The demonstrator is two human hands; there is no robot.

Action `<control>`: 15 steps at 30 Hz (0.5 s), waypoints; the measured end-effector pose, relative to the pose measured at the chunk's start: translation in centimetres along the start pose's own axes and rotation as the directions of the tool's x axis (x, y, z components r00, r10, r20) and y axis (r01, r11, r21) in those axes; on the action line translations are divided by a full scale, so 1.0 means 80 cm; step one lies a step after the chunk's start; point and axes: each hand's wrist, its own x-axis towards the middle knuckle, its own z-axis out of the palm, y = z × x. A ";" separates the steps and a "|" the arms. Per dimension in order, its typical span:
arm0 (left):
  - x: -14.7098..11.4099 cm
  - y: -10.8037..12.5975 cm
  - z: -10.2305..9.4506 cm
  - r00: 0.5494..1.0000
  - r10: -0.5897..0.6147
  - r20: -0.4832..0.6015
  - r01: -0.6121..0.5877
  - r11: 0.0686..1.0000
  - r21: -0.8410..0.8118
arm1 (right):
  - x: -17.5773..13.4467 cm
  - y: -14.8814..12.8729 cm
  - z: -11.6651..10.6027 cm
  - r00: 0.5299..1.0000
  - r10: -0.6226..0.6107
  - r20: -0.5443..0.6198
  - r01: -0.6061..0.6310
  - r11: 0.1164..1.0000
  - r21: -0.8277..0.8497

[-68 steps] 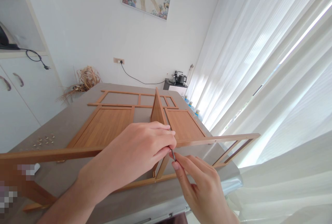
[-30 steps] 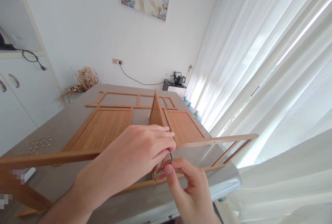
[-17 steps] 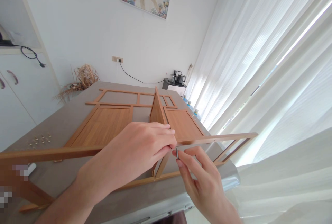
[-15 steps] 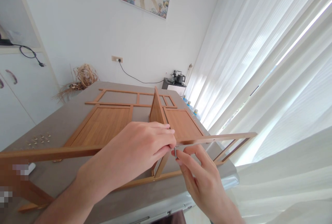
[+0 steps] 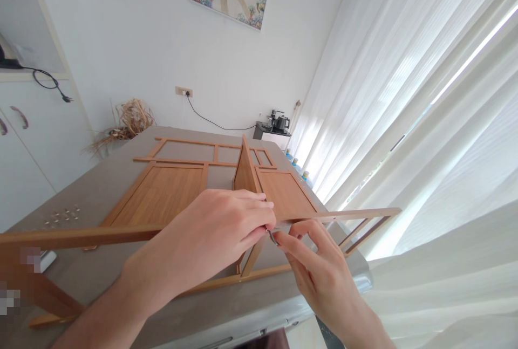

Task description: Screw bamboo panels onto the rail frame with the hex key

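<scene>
My left hand (image 5: pixel 214 230) reaches over the wooden frame (image 5: pixel 352 213), its fingers closed on the rail where an upright wooden panel (image 5: pixel 244 168) meets it. What lies under those fingertips is hidden. Just below them, my right hand (image 5: pixel 324 268) pinches a small bent metal hex key (image 5: pixel 273 238) between thumb and forefinger. The key's far end touches the joint beside my left fingertips. A lower rail (image 5: pixel 218 284) of the same frame runs beneath my hands along the table's near side.
Two flat wooden panels (image 5: pixel 174 192) and a slatted open frame (image 5: pixel 186 162) lie on the grey table (image 5: pixel 113 171). Several small screws (image 5: pixel 62 217) stand at the left. A kettle (image 5: pixel 282 121) sits on a stand by the wall. Pale curtains (image 5: pixel 404 95) hang on the right.
The hex key has turned from nearly upright to slanting down to the right. My right hand has shifted slightly right with it; my left hand stays in place.
</scene>
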 end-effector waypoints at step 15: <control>-0.001 -0.003 0.003 0.999 0.030 -0.035 -0.030 1.000 0.003 | 0.017 -0.005 -0.029 0.987 -0.143 0.070 0.153 0.971 -0.184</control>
